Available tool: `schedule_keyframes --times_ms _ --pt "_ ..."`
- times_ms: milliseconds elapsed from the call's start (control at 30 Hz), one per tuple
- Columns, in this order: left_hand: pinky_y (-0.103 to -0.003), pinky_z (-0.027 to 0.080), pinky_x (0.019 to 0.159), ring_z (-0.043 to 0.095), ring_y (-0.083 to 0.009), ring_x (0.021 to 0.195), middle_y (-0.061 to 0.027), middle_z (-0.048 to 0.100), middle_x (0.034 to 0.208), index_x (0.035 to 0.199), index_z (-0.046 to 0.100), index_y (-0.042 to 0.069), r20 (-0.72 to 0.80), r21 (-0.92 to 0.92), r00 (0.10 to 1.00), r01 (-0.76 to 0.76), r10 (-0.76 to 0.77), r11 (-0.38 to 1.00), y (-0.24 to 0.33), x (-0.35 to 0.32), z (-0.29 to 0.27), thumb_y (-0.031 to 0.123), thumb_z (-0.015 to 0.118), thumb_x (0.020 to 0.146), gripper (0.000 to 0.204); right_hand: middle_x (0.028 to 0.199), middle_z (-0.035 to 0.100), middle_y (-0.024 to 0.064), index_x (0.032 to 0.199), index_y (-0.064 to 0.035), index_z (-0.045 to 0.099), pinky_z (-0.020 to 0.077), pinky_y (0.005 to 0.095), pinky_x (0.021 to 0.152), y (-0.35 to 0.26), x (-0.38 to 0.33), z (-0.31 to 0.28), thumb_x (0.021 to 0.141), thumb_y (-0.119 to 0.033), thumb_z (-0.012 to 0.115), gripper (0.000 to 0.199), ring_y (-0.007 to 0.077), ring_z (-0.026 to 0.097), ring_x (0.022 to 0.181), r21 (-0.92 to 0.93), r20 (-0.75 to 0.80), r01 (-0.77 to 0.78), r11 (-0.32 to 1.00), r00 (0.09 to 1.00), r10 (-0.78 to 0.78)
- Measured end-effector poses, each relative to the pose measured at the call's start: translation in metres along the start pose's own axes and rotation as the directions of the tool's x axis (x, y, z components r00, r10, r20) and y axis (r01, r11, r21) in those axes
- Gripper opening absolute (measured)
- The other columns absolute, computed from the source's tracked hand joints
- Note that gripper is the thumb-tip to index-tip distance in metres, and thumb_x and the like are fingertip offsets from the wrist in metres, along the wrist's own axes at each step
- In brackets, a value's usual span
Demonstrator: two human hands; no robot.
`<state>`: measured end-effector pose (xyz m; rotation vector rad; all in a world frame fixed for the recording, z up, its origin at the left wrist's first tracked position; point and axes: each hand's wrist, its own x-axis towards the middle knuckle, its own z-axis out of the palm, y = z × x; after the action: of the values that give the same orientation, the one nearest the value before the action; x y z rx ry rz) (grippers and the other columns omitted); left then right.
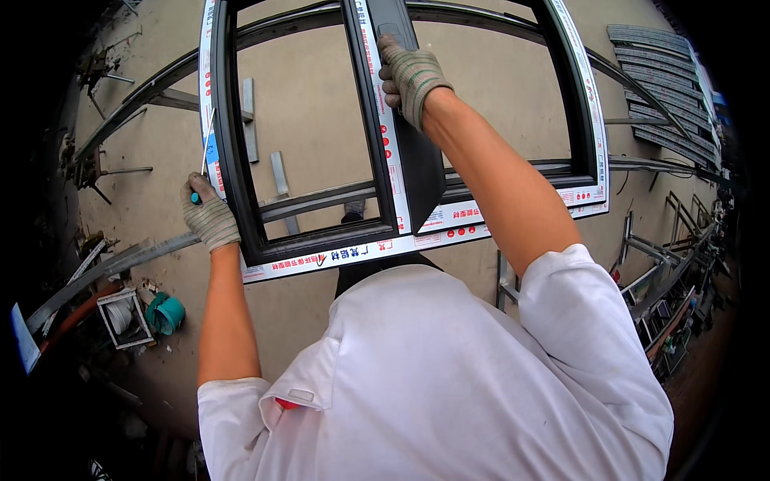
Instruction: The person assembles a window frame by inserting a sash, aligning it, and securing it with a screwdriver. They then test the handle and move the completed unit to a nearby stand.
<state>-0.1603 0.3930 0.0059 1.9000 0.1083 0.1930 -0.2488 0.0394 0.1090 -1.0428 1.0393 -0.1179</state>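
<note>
A black window frame (313,243) with white printed protective film along its edges lies in front of me, its panes open to the floor below. My right hand (413,78), in a grey knitted glove, is on the dark middle bar (417,172), fingers curled at its left side and thumb pointing away from me. At the frame's left edge my left hand (210,215), gloved too, is closed around a thin-shafted screwdriver (196,197) with a teal handle. The shaft points away from me along the film-covered edge. Part of the handle is hidden in the glove.
Long metal rails (160,84) run beneath the frame to both sides. Cut metal profiles (250,120) lie on the floor. A teal bucket (165,313) stands at lower left beside a white box (124,318). Stacked profiles (662,88) lie at far right, with metal frames (642,248) nearer.
</note>
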Motion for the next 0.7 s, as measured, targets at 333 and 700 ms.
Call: schedule_keyframes --times_ms 333,700 --pt "-0.028 0.052 0.080 0.061 -0.0101 0.086 -0.0058 0.071 0.096 0.112 0.067 -0.005 0.009 -0.002 0.999 -0.039 0.039 0.999 0.000 0.001 0.000 0.033 0.061 0.106 0.039 0.063 0.051 0.0014 0.082 -0.0102 0.057 0.0396 0.0314 0.044 0.012 0.013 -0.004 0.099 -0.043 0.063 0.037 0.0133 0.044 0.047 -0.120 -0.040 0.106 0.987 0.993 -0.111" --pt "-0.030 0.052 0.078 0.061 -0.0116 0.082 -0.0057 0.070 0.089 0.105 0.070 -0.003 0.008 0.089 0.995 -0.100 0.100 0.991 0.003 0.001 0.003 0.032 0.062 0.105 0.036 0.074 0.063 0.0103 0.093 -0.0006 0.066 0.0531 0.0374 0.058 0.015 0.027 -0.006 0.095 -0.054 0.059 0.054 0.0220 0.062 0.061 -0.523 -0.143 0.157 0.837 0.953 -0.268"
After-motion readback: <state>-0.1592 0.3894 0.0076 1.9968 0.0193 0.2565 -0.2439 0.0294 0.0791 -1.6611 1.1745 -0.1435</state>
